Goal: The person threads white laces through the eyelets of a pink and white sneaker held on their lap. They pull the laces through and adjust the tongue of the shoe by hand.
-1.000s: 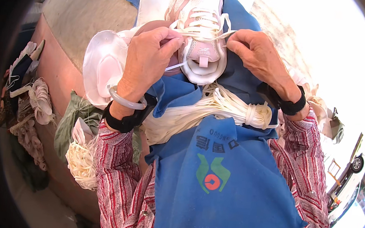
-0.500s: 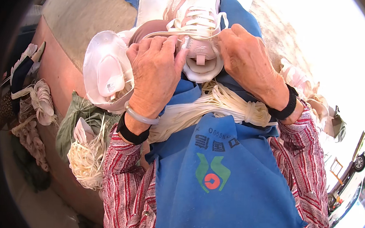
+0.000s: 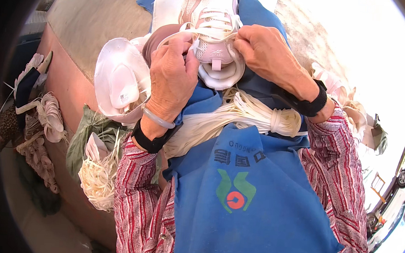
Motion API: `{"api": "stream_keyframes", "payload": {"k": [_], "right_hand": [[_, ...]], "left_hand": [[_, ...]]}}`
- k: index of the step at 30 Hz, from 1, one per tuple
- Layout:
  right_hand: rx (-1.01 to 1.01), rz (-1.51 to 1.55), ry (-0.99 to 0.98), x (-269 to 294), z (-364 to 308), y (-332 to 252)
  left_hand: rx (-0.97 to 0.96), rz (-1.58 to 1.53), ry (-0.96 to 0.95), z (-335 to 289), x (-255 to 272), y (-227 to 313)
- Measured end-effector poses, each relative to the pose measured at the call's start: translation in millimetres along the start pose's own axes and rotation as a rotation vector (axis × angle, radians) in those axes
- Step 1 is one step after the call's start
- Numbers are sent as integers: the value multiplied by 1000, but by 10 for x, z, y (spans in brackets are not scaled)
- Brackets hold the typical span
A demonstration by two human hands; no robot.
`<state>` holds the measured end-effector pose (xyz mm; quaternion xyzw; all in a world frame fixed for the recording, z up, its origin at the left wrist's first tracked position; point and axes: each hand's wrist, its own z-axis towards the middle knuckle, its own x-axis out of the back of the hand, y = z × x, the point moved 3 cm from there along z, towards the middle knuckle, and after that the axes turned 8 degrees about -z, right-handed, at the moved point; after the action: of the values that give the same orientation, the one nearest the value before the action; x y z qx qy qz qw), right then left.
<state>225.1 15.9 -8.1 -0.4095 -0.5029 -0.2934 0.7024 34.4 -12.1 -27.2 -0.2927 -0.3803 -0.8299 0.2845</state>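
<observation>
A white and pale pink sneaker (image 3: 212, 28) lies on my blue apron (image 3: 249, 195), its toe pointing away from me. My left hand (image 3: 170, 79) pinches the white lace (image 3: 214, 26) at the shoe's left side by the tongue. My right hand (image 3: 264, 51) grips the lace on the right side of the shoe. A bundle of loose white laces (image 3: 240, 117) lies across my lap just below the shoe. Both wrists wear black bands, and the left also has a clear bangle.
A second white shoe (image 3: 118, 83) lies on its side to my left, its insole showing. Further left, a green bag (image 3: 87, 135) with more white laces (image 3: 98, 178) rests against a reddish ledge (image 3: 69, 84). Sandals (image 3: 44, 110) hang at the far left.
My left hand slid down off the shoe's tongue and came back to its left side, gripping the lace. The right hand stayed at the right side, pulling the lace tighter.
</observation>
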Motion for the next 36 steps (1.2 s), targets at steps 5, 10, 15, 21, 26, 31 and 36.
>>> {"api": "stream_keyframes", "payload": {"k": [5,10,15,21,26,31,36], "right_hand": [[-231,403,-4,-106,-196,146],[-160,119,148,23,-349,7],[-56,-272,217,90,-336,-133],[-66,-287,172,-129,-317,-170],[-102,-115,119,-82,-299,-108],[-200,105,68,-73,-274,-8],[-172,87,92,-51,-277,-27]], "left_hand": [[30,-19,-152,75,29,72],[-86,167,-258,149,35,196],[-164,167,-209,330,95,247],[-188,-199,-88,341,132,590],[217,-315,-289,267,-154,454],[187,-256,-269,293,-307,464],[208,-257,-313,356,-328,460]]}}
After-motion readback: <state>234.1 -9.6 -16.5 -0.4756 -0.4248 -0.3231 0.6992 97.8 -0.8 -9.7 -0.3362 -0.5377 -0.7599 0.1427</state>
